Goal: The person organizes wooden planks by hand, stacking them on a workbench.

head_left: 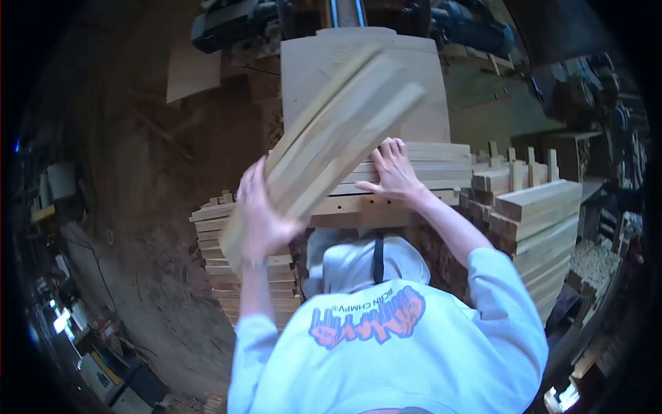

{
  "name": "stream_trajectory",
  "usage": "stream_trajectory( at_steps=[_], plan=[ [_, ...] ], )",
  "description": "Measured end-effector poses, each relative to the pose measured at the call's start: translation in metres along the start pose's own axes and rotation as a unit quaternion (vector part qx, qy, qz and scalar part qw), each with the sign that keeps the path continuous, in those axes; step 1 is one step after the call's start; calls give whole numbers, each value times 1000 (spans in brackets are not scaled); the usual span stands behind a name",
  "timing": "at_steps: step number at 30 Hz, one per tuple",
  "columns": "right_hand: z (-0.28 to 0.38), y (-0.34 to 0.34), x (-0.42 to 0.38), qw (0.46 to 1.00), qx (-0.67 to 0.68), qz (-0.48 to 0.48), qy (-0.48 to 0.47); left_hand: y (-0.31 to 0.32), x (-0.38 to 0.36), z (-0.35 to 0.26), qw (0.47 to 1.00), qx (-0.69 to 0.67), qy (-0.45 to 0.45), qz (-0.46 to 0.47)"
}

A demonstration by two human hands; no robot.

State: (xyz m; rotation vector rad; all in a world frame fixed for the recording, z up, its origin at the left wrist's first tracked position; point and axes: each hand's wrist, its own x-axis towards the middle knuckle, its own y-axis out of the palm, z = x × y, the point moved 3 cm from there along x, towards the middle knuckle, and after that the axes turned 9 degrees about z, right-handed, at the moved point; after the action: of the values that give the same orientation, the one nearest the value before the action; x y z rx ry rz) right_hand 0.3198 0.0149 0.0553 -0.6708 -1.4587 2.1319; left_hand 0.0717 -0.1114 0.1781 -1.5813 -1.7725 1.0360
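My left hand is closed around the near part of a bundle of wooden strips. The bundle slants up and to the right, somewhat smeared by motion, and overlaps the pale board behind it. My right hand lies with fingers apart on a row of wooden strips placed crosswise in front of me. Those strips lie side by side behind a wooden rail with dark holes. The bundle hides the left part of the row.
A pale board lies beyond the strips, with a machine's motors past it. Stacked wooden pieces stand at my left, and another stack stands at my right. Several short pieces stick up from the right side.
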Motion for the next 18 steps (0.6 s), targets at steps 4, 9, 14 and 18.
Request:
stream_trajectory(
  at_steps=[4, 9, 14, 18],
  plan=[
    [15, -33, -32, 987, 112, -99, 55, 66, 137, -18, 976, 125, 161, 81],
    [-73, -71, -89, 940, 55, -277, 193, 160, 219, -32, 940, 187, 216, 185],
    [-209, -14, -108, 777, 362, -189, 479, 154, 192, -30, 954, 40, 203, 215],
    [-217, 15, -112, 737, 518, -52, 431, 74, 147, 47, 991, -131, 39, 14]
  ],
)
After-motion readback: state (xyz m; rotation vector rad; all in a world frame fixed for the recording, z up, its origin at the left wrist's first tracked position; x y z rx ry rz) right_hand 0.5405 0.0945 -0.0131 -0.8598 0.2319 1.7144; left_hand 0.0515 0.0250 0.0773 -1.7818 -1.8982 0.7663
